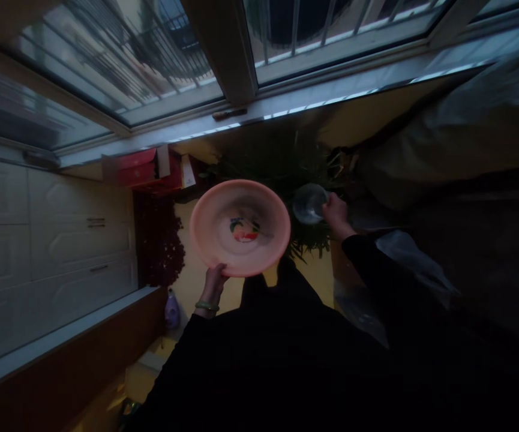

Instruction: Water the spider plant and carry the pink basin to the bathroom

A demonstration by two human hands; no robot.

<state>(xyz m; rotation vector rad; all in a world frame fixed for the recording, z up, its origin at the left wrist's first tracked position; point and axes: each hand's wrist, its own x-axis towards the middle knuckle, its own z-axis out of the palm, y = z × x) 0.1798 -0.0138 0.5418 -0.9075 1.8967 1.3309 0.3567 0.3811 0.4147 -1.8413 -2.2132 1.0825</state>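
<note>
A pink plastic basin (205,222) with a printed picture on its bottom is held in front of my body. My left hand (215,282), with a bangle at the wrist, grips its near rim. To the right of the basin, my right hand (336,215) is closed on a clear, round, see-through bowl (309,204). Whether the bowl has anything in it is too dim to tell. Behind and below both vessels spread the long green leaves of a plant (268,162), partly hidden by the basin.
Red boxes (137,169) stand under the windowsill (281,109). Dark red foliage (158,240) grows at the left, near white cabinets (79,240). A purple bottle (171,309) is on the floor. Clear plastic bags (414,264) lie at the right, below a large covered object (479,120).
</note>
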